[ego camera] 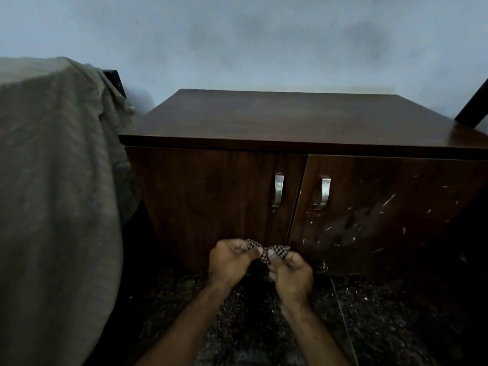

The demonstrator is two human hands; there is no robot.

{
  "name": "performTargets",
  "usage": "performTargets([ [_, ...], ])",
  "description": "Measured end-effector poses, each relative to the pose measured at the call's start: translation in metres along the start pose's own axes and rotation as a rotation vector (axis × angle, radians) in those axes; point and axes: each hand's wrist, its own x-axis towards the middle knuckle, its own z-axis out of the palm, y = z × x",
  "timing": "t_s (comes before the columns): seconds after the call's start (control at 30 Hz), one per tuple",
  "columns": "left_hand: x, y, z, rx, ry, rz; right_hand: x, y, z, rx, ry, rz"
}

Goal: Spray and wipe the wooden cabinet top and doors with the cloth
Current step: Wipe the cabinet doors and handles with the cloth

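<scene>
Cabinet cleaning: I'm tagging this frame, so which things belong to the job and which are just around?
Job: wooden cabinet, its left door and right door, checkered cloth, left hand, right hand.
Around: draped grey sheet, speckled floor.

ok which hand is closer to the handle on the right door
Right. The right hand sits below the right door's handle, slightly to its left; the left hand is further left, under the left door. Both grip the checked cloth.

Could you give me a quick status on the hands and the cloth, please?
Left hand and right hand both shut on cloth, low before the cabinet doors. Top bare. No spray bottle in view.
</scene>
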Motion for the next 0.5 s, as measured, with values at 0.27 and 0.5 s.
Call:
performTargets([
  [0.27,0.010,-0.041,0.010,-0.321,-0.099,-0.073,0.009,0.003,-0.007,0.131,-0.084,0.158],
  [0.5,0.004,-0.070,0.019,-0.254,-0.130,-0.159,0.008,0.037,-0.003,0.073,-0.054,0.266],
])
